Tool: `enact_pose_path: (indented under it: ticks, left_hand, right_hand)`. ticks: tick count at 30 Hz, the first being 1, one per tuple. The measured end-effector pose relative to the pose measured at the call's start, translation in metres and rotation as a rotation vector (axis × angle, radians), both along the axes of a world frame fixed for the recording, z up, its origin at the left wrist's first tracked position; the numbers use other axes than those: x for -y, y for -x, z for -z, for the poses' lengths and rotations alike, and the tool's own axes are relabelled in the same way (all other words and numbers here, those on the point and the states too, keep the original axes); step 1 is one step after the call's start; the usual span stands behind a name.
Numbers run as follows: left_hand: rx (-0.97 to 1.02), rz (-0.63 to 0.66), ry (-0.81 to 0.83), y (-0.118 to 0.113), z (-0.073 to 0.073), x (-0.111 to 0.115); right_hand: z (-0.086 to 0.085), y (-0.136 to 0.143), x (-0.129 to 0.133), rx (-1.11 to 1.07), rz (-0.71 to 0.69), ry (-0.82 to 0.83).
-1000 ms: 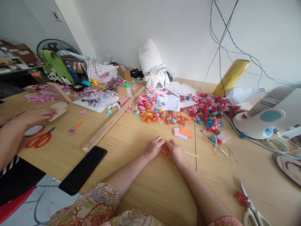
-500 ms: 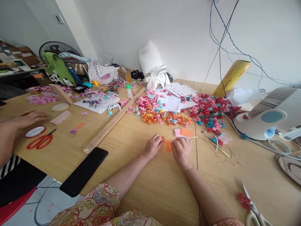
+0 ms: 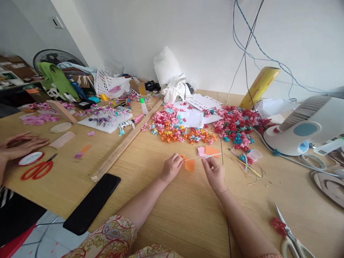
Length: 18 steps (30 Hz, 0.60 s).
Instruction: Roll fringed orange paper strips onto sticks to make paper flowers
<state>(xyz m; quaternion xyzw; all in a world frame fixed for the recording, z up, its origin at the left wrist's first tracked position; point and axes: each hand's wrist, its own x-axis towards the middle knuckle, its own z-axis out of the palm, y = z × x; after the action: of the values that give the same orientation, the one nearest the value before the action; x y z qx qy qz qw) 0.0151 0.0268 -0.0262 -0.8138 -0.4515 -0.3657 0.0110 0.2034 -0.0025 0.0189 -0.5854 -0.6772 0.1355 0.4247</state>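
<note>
My left hand [image 3: 171,168] pinches a small crumpled orange piece [image 3: 183,157], which looks like a paper flower. A thin pale strip [image 3: 196,158] runs rightward from it. The strip's far part passes at the fingertips of my right hand [image 3: 215,175], closed in a pinch, with its tip sticking out beyond. Between the hands, an orange paper square [image 3: 190,166] lies on the table. Just behind my right hand are pink paper pieces [image 3: 201,151] and another orange paper piece [image 3: 211,151].
Colourful paper flowers [image 3: 166,122] are heaped behind my hands. A wooden bar [image 3: 126,143] and a black phone [image 3: 92,204] lie left; scissors [image 3: 286,229] and a white fan [image 3: 292,129] stand right. Another person's hand [image 3: 25,143] rests near red scissors [image 3: 39,170].
My right hand has moved a little away from the left, its fingers loosening along the strip. More of the orange square shows between them. The whole view has shifted slightly.
</note>
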Motion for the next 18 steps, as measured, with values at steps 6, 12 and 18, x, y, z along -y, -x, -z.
enact_pose_path:
  ticks: [6, 12, 18]
  left_hand:
    - [-0.110, 0.086, 0.000, -0.008, -0.002, 0.007]
    - [-0.162, 0.087, -0.026, -0.012, -0.003, 0.008]
    - [-0.193, 0.116, -0.008, -0.013, -0.001, 0.010]
  right_hand:
    - [-0.014, 0.011, 0.000, 0.544, -0.217, -0.002]
    - [-0.006, 0.018, -0.002, 0.669, -0.223, 0.153]
    - [0.006, 0.021, 0.006, 0.590, -0.130, 0.232]
